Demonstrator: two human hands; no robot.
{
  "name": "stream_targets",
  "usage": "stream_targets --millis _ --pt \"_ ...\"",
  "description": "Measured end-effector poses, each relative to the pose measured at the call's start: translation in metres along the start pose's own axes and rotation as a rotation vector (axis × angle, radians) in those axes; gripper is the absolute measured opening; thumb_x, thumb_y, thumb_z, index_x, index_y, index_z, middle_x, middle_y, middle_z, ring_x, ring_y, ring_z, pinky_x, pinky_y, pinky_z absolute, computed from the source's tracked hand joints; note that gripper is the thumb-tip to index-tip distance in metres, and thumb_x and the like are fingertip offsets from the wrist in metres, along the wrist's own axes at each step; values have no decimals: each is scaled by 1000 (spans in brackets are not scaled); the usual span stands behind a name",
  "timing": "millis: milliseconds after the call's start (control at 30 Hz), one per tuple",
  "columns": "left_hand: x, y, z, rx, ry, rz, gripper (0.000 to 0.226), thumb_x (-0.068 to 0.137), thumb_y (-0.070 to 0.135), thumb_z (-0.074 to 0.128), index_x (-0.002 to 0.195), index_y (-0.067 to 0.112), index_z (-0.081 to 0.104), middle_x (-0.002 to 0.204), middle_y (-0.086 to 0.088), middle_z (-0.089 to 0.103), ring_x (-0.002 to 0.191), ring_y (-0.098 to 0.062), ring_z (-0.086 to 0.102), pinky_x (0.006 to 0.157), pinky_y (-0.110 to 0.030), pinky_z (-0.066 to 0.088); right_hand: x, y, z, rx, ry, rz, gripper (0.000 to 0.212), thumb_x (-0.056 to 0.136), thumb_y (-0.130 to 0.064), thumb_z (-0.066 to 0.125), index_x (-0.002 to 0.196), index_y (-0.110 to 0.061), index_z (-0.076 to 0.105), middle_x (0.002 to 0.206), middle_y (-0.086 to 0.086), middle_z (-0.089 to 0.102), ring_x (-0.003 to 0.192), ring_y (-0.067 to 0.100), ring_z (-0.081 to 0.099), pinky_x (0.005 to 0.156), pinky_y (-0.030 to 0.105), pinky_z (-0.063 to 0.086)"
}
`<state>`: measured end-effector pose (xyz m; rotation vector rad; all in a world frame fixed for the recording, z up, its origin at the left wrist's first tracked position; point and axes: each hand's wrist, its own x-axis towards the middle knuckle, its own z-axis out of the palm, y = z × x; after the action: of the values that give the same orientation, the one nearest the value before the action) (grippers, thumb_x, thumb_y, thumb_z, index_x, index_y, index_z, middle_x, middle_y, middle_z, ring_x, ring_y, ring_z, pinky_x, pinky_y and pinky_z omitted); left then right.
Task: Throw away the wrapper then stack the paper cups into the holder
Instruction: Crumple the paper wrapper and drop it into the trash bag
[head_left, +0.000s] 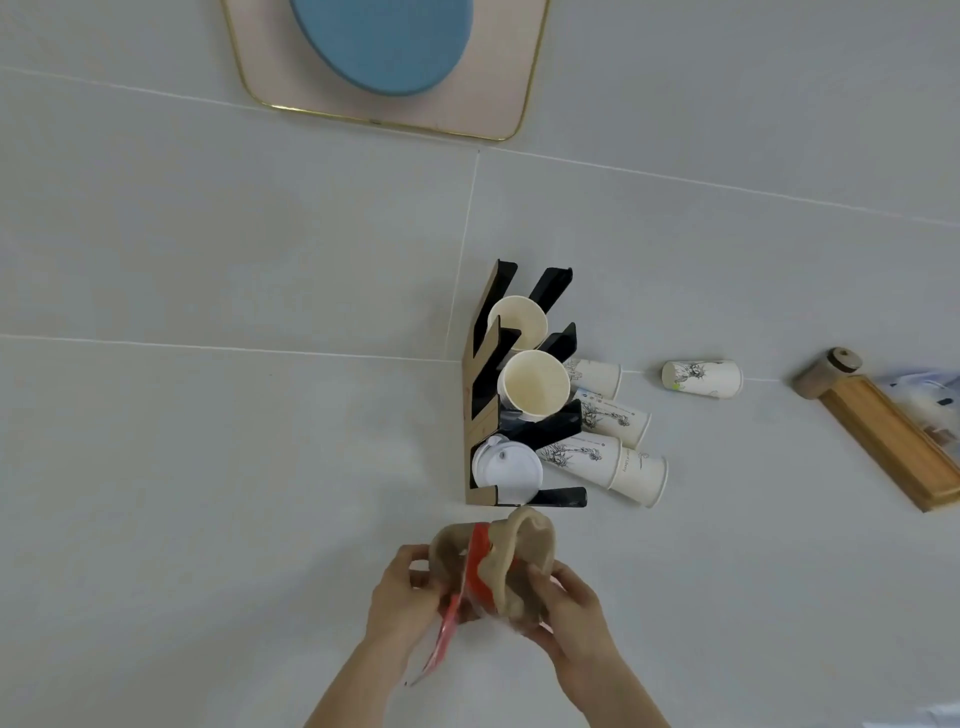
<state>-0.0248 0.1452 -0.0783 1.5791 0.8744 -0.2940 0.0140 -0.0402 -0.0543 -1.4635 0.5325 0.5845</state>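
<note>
A crumpled brown and red wrapper is held in front of me by both hands. My left hand grips its left side and my right hand grips its right side. Just beyond stands the black and brown cup holder, with two cream paper cups in its upper slots and white lids in the lowest slot. Several printed white paper cups lie on their sides right of the holder. One more cup lies apart, farther right.
A wooden tray with a round knob lies at the right edge, with papers beside it. A pink, gold-rimmed board with a blue disc sits at the top. The surface is pale grey tile.
</note>
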Motion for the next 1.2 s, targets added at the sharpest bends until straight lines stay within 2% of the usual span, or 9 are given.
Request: stream_targets --millis 67,200,367,467,600,700,833,1067,1200 --pt "-7 -2 2 -45 -12 17 14 90 34 68 103 31 64 90 -3 77 78 -20 76 77 -37 61 2 1 4 -89 42 -41 14 97 -13 65 105 -9 76 96 14 81 92 34 76 81 49 65" --pt "-19 -1 11 -96 3 38 16 90 26 69 105 30 66 94 -3 77 83 -20 76 81 -42 63 6 2 7 -277 90 -97 12 95 -13 65 93 -14 76 87 8 79 71 25 68 56 34 53" --pt "-34 1 30 -184 57 32 25 98 42 54 109 26 70 100 -1 77 92 -19 75 93 -47 59 10 4 -6 -336 56 -142 10 94 -20 65 93 -22 76 92 4 77 84 25 71 70 37 56" --pt "-48 4 43 -200 59 58 42 92 61 52 112 28 66 110 7 72 101 -12 70 97 -40 55 10 3 -16 -400 53 -212 8 93 -20 67 90 -23 74 88 2 75 84 27 72 77 44 61" --pt "-73 3 52 -212 136 67 59 81 69 59 128 37 45 117 12 63 99 -1 62 83 -25 49 11 9 -22 -504 -7 -268 9 94 -22 64 88 -18 69 85 4 73 83 27 69 71 40 58" --pt "-87 -14 49 -151 258 82 75 74 75 64 134 35 45 116 11 65 95 0 64 73 -18 49 7 18 -18 -592 -85 -318 8 94 -23 65 90 -17 67 85 2 71 83 27 67 72 38 56" --pt "-110 -48 33 -206 431 61 54 85 56 66 130 31 51 111 10 68 91 -1 67 71 -17 51 -13 36 0 -638 -210 -338 26 93 -25 68 114 -32 55 91 -3 68 84 20 70 79 41 60" --pt "-150 -113 -16 -489 627 67 36 84 50 69 109 25 61 105 -1 75 91 -16 74 69 -23 58 -57 82 54 -698 -406 -433 29 93 -30 70 120 -33 59 116 -4 61 98 17 69 81 32 60" --pt "-175 -161 -49 -601 723 23 35 82 54 70 105 29 61 99 -3 77 84 -16 76 73 -34 63 -87 117 94 -739 -562 -407 26 95 -28 68 118 -37 60 112 -12 67 101 11 69 79 24 58"
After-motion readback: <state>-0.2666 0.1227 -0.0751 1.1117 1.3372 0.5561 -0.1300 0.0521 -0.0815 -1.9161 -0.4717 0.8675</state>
